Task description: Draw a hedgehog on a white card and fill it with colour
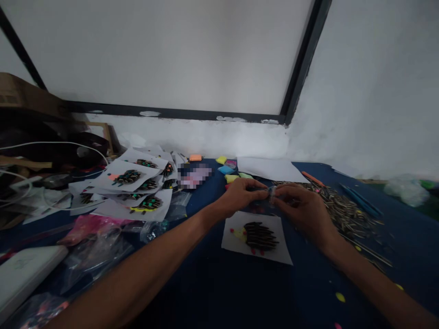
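A small, see-through scrap that looks like plastic [272, 195] sits between the fingertips of both hands. The left hand [240, 194] and the right hand [305, 208] each pinch it, thumb and fingers close together. It is too blurry to tell more about it.

Just below the fingers, on the near side, a white square sheet of paper [233, 245] lies flat. On it is a hedgehog with dark striped spines, a yellow face and red feet [261, 236].

Past the fingers are little bright soft packets, yellow, blue and green [226, 170], and a big blank white sheet [270, 169]. Right of the fingers, a messy heap of thin brown bits [343, 210] spreads over the dark blue table top [219, 292]. Well left of them are a pile of white papers with more spiny pictures [154, 211] and crinkly clear bags [98, 256].

Farthest off stands a plain white wall [377, 91] with a big black frame [302, 59].
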A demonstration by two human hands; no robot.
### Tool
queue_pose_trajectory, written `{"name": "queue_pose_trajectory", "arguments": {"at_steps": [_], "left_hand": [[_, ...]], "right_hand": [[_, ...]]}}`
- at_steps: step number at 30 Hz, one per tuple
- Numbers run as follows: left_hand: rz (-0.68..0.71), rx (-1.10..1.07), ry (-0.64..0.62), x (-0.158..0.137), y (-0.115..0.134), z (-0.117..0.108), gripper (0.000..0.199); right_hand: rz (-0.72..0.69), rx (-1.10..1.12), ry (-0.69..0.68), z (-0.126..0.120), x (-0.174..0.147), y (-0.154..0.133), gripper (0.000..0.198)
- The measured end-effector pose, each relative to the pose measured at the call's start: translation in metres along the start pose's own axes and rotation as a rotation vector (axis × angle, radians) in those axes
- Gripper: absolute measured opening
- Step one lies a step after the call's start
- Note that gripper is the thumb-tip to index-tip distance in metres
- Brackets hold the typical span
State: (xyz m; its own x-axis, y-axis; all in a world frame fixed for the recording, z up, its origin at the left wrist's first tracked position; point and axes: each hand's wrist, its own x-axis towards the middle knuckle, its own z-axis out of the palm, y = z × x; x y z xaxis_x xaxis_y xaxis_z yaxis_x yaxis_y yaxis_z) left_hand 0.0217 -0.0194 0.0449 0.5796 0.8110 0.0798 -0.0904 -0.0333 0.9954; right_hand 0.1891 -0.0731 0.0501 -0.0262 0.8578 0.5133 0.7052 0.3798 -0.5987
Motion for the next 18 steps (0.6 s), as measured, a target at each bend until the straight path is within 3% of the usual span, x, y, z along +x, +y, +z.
{"name": "queue_pose_trajectory", "arguments": {"at_steps": [9, 18], "left_hand": [[0.035, -0.038, 0.005, 0.003, -0.004, -0.001, 0.014], [-0.023, -0.084, -0.01, 0.0, 0.003, -0.003, 0.022]], "right_hand": [[0.01, 0.093, -0.013, 0.003, -0.001, -0.001, 0.01], [0.162, 0.235, 0.051, 0.0, 0.001, -0.01, 0.012]]}}
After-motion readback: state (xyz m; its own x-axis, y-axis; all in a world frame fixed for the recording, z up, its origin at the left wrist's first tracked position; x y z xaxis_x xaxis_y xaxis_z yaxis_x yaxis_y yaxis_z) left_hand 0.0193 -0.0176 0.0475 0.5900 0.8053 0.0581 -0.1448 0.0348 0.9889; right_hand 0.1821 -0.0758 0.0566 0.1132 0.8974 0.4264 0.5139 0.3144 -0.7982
